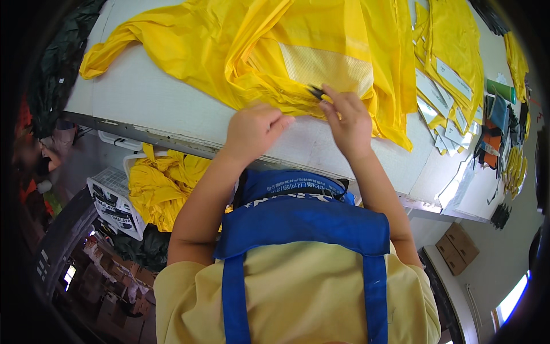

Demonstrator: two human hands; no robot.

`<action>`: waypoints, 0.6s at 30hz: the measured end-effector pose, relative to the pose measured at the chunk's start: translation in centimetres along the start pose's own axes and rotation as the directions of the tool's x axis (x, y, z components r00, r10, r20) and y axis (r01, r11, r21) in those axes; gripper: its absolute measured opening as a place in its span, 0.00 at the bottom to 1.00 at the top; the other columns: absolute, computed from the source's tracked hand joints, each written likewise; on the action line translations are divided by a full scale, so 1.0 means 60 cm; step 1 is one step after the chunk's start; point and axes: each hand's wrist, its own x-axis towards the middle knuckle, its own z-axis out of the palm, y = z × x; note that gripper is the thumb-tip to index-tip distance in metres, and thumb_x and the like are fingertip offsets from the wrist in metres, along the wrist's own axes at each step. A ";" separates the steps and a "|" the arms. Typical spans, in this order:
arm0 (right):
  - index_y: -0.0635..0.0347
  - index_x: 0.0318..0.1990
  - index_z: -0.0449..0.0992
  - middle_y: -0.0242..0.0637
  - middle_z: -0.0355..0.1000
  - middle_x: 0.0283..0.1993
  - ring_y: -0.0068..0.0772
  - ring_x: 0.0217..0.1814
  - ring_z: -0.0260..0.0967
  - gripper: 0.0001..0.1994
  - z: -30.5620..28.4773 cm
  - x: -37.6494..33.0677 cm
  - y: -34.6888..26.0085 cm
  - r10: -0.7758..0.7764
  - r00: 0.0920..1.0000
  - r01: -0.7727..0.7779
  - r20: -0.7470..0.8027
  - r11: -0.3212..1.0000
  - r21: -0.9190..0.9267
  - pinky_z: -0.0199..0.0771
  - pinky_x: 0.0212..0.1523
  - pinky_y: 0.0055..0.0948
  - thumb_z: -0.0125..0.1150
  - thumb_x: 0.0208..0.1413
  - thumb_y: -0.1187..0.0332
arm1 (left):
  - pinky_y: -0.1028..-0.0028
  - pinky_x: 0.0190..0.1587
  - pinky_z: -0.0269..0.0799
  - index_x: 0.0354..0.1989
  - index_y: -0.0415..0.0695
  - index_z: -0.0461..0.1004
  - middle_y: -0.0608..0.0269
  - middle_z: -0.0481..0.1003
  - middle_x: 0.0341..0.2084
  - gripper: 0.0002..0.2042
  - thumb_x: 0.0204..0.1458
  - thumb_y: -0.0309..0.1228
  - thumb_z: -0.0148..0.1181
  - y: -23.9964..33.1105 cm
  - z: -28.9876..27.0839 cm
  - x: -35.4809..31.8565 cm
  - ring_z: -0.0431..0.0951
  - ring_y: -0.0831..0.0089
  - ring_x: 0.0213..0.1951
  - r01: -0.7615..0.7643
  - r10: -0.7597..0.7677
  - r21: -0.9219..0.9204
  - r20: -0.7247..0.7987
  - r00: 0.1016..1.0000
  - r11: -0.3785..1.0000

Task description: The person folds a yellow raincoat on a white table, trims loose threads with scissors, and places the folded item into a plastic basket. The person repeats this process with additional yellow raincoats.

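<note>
While the big yellow garment (298, 51) lies spread across the white worktable (154, 97), both of the person's hands work at its near hem, just above the table's front edge. The left hand (252, 129) rests palm-down on a bunched fold of the yellow fabric, fingers loosely curled and pressing the cloth flat; whether it actually pinches anything underneath I cannot tell. The right hand (348, 120) sits just beside it, fingers drawn together around a small dark tool (315, 90) whose tip pokes out toward the garment's pale mesh panel (323, 69); it looks like a pair of thread snips, though it is too small to be sure. The two hands are close but not touching. A sleeve of the garment trails off toward the table's far left. To the right, a stack of folded yellow pieces with white labels (447, 86) fans down the tabletop, and beyond it a green cylinder (501, 90) lies near the table's right edge among some orange and dark items. Below the table on the person's left, a white plastic crate (114, 200) holds more crumpled yellow fabric (163, 189). The person wears a blue apron (303, 221) over a pale yellow shirt, and cardboard boxes (458, 247) sit on the floor at lower right.
</note>
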 end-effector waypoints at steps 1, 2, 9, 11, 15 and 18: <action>0.55 0.46 0.77 0.35 0.69 0.30 0.35 0.30 0.69 0.15 -0.003 0.006 0.005 0.048 0.999 -0.048 0.007 0.999 0.024 0.72 0.31 0.29 0.64 0.48 0.69 | 0.70 0.30 0.68 0.33 0.40 0.73 0.58 0.73 0.26 0.06 0.47 0.24 0.59 -0.003 -0.008 0.008 0.72 0.63 0.26 -0.003 0.003 0.011 -0.028 1.000 1.000; 0.56 0.47 0.77 0.37 0.69 0.31 0.35 0.30 0.70 0.15 -0.006 0.015 0.008 0.095 0.995 -0.096 0.018 0.994 0.047 0.72 0.31 0.29 0.64 0.49 0.69 | 0.70 0.31 0.68 0.35 0.40 0.73 0.58 0.73 0.28 0.07 0.47 0.24 0.59 -0.012 -0.014 0.020 0.73 0.63 0.27 0.029 -0.027 0.013 -0.120 0.992 1.000; 0.57 0.48 0.76 0.40 0.69 0.31 0.36 0.30 0.70 0.15 -0.004 0.031 0.005 0.117 0.989 -0.130 0.093 0.981 0.145 0.72 0.32 0.30 0.63 0.50 0.69 | 0.68 0.39 0.70 0.43 0.44 0.72 0.60 0.73 0.40 0.13 0.46 0.24 0.57 -0.022 -0.039 0.050 0.73 0.61 0.37 0.172 -0.155 0.202 -0.098 0.983 0.964; 0.57 0.48 0.76 0.41 0.69 0.31 0.36 0.30 0.71 0.16 0.001 0.027 -0.004 0.118 0.985 -0.138 0.126 0.977 0.161 0.72 0.32 0.30 0.64 0.50 0.69 | 0.67 0.40 0.70 0.43 0.45 0.73 0.61 0.73 0.40 0.14 0.45 0.24 0.58 -0.023 -0.029 0.045 0.73 0.61 0.40 0.118 -0.092 0.311 -0.097 0.991 0.943; 0.58 0.46 0.76 0.41 0.69 0.31 0.37 0.31 0.70 0.15 0.022 0.016 -0.025 0.106 0.988 -0.131 0.112 0.959 0.253 0.72 0.32 0.31 0.65 0.49 0.69 | 0.62 0.43 0.67 0.38 0.48 0.74 0.63 0.74 0.38 0.10 0.45 0.28 0.60 -0.035 -0.031 0.052 0.70 0.62 0.45 0.069 -0.009 0.459 -0.131 0.991 0.886; 0.60 0.43 0.77 0.41 0.69 0.32 0.38 0.32 0.70 0.14 0.042 0.014 -0.028 0.041 0.996 -0.060 0.078 0.963 0.262 0.72 0.32 0.31 0.66 0.47 0.70 | 0.66 0.40 0.68 0.37 0.46 0.74 0.61 0.75 0.35 0.09 0.46 0.28 0.60 -0.063 -0.053 0.060 0.71 0.62 0.42 0.038 -0.060 0.413 0.041 0.997 0.910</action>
